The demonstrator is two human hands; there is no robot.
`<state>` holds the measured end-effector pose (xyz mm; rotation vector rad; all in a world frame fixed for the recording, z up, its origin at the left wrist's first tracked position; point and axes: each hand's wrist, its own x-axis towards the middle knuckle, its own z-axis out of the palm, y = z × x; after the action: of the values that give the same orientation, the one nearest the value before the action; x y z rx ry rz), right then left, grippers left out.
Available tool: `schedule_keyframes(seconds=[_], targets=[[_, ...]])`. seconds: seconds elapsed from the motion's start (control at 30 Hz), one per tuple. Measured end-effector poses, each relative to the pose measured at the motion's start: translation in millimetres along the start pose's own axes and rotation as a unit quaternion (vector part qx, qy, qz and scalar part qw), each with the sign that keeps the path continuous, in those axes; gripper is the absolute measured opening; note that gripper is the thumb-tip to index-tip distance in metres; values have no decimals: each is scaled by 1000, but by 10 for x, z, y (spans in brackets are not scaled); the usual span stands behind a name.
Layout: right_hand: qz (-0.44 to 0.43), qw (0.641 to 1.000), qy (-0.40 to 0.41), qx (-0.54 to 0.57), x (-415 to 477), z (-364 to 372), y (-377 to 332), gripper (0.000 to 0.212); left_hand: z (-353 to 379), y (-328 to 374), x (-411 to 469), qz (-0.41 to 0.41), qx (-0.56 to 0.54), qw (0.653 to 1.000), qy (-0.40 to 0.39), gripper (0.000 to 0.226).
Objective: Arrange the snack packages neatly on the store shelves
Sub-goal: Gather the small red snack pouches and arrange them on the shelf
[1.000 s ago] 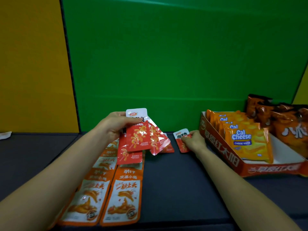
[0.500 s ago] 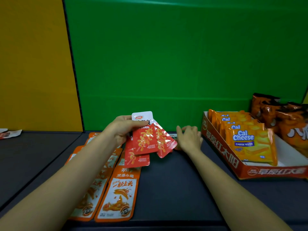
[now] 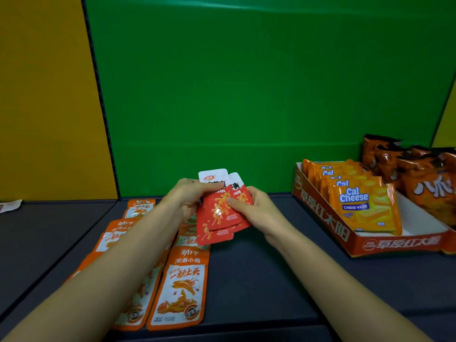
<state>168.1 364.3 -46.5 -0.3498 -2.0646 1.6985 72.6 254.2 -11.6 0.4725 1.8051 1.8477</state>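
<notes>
A small stack of red snack packets [image 3: 218, 218] with white tops is held above the dark shelf [image 3: 271, 280]. My left hand [image 3: 185, 197] grips the stack's upper left edge, thumb across the white tops. From the right, my right hand [image 3: 251, 206] holds the same stack, its thumb pressed on the front packet. Beneath my left arm, orange fish-snack packets [image 3: 180, 287] lie flat in two rows on the shelf, partly hidden by the arm.
A red cardboard tray [image 3: 320, 218] at the right holds upright Cal Cheese wafer packs [image 3: 362, 206]. Dark orange chip bags [image 3: 419, 174] stand behind it. A green back panel and a yellow panel close the shelf. A scrap of wrapper [image 3: 9, 206] lies far left.
My right hand left the shelf spot beside the tray and came to the red stack held by my left hand; the fanned packets are now squared together. The view shifted slightly.
</notes>
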Motion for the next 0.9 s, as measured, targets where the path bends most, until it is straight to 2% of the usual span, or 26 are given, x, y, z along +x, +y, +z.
schedule_keyframes(seconds=[0.1, 0.17, 0.3, 0.47, 0.67, 0.9], targets=[[4, 1000, 27, 2, 34, -17, 46, 27, -17, -22, 33, 8, 48, 999, -17, 10], [9, 999, 32, 9, 49, -52, 47, 20, -50, -22, 52, 22, 67, 997, -23, 7], [18, 995, 101, 4, 130, -299, -34, 13, -131, 36, 47, 36, 34, 998, -28, 11], [41, 958, 223, -174, 288, -750, -17, 27, -199, 119, -13, 33, 33, 998, -35, 18], [85, 908, 225, -343, 349, -792, 237, 38, -202, 99, -21, 31, 30, 998, -43, 11], [108, 881, 226, -402, 433, -785, 432, 39, -146, 88, -48, 37, 21, 998, -49, 11]])
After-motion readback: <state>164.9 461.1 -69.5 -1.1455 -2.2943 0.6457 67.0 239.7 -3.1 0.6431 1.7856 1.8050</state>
